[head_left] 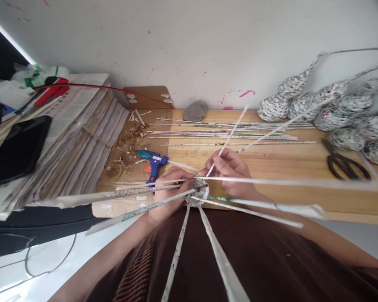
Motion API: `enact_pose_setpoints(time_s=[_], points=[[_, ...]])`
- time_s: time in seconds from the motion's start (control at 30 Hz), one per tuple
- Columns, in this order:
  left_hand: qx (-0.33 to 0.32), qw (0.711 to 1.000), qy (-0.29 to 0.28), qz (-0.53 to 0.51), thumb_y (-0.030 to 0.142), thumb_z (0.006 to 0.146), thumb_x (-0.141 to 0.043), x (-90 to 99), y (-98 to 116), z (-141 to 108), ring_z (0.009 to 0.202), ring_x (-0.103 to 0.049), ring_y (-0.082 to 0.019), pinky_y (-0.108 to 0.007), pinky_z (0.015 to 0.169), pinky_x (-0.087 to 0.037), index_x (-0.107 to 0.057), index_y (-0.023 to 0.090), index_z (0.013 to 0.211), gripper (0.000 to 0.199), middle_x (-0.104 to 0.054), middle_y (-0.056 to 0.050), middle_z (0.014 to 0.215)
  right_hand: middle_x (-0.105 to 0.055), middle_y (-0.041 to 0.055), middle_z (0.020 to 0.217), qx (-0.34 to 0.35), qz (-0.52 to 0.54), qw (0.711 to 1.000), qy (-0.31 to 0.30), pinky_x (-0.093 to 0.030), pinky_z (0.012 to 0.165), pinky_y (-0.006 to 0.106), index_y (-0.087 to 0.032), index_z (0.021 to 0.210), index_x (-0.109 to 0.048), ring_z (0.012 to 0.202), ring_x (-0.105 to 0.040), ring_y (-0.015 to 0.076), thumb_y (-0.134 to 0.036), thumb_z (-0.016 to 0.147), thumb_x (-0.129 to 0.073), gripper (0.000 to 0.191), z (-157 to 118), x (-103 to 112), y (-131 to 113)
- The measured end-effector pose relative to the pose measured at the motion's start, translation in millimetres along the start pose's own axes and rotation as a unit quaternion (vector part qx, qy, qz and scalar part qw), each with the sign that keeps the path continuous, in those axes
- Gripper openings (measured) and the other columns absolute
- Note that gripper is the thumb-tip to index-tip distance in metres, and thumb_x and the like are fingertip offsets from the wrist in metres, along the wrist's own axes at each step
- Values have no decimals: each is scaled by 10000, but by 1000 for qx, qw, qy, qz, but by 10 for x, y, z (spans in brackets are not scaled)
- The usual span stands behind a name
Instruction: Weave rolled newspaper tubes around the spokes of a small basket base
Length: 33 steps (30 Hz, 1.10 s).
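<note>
A small round piece woven from rolled paper strips (197, 193) sits at the table's front edge, close to my body, with long paper tubes fanning out from it on all sides. My left hand (170, 193) is wrapped round its left side, holding it. On the right, my right hand (231, 172) pinches a white paper tube (238, 121) that slants up and away over the table. Another long white tube (290, 181) runs from the piece out to the right, passing across my right hand.
Loose paper tubes (227, 134) lie behind my hands. A blue glue gun (156, 161) rests left, beside a newspaper stack (91, 126) with a black phone (25, 147). Black scissors (346, 163) and woven paper gourd shapes (302, 100) stand right; a grey lump (195, 111) is behind.
</note>
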<state>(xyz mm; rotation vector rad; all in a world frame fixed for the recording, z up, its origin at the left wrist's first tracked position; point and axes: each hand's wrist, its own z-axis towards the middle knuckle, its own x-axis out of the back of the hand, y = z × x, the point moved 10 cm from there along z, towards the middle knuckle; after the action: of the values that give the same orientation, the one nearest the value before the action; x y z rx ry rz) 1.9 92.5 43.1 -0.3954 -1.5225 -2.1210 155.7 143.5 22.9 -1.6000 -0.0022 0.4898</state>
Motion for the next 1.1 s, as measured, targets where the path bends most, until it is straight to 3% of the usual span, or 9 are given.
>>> enact_pose_setpoints(time_s=[0.17,0.23,0.4,0.57,0.7,0.8,1.0,1.1], points=[[-26,999,-12,22,173,855,-678,1,51,-17,792,-672,-159,-299,769,-549,-737,225,827,84,-733,-9,817,-691,27,792,50,-216,975,6,-530,650,267,-210,862,-668,700,-655,156,-450,819,-735,253,-39,36,-147],[-35,999,-13,34,196,872,-666,10,82,-26,791,-675,-156,-289,760,-556,-737,219,836,84,-730,-16,821,-697,29,770,35,-248,968,-7,-522,625,267,-201,850,-681,670,-644,156,-432,814,-739,242,-49,56,-104],[-72,994,-21,76,195,895,-630,2,192,-36,777,-680,-145,-254,714,-562,-740,210,890,111,-716,-34,858,-737,48,820,3,-213,975,-54,-570,708,318,-187,825,-705,750,-700,199,-380,791,-744,200,-26,40,144],[-103,989,-50,97,197,924,-583,-43,249,-54,819,-688,-150,-253,771,-566,-732,208,964,155,-702,-48,912,-761,54,970,4,-169,982,-81,-583,865,378,-224,999,-736,917,-729,234,-316,795,-736,223,-51,-27,207],[-112,986,-36,117,191,905,-616,-20,249,-65,774,-687,-151,-242,722,-563,-739,189,956,133,-703,-58,883,-762,73,992,-32,-125,988,-82,-595,836,360,-191,1011,-717,923,-733,231,-263,769,-750,255,-153,-50,173],[-113,984,-36,134,196,885,-643,-27,257,-68,758,-686,-161,-256,699,-571,-747,205,950,123,-706,-51,864,-769,88,981,-49,-148,986,-63,-595,817,354,-179,963,-741,898,-733,239,-289,791,-745,204,-214,-10,156],[-109,986,-44,120,186,893,-623,-39,312,-69,779,-691,-163,-278,724,-582,-743,215,939,131,-705,-56,888,-779,73,980,-2,-222,973,-63,-579,779,332,-211,984,-784,882,-733,243,-314,883,-672,183,-226,9,127],[-57,994,-47,81,201,887,-635,-41,233,-56,801,-696,-173,-303,763,-588,-741,232,875,111,-725,-50,884,-777,78,982,9,-220,973,-68,-582,783,326,-202,984,-783,888,-732,237,-322,857,-706,191,-216,0,153]])
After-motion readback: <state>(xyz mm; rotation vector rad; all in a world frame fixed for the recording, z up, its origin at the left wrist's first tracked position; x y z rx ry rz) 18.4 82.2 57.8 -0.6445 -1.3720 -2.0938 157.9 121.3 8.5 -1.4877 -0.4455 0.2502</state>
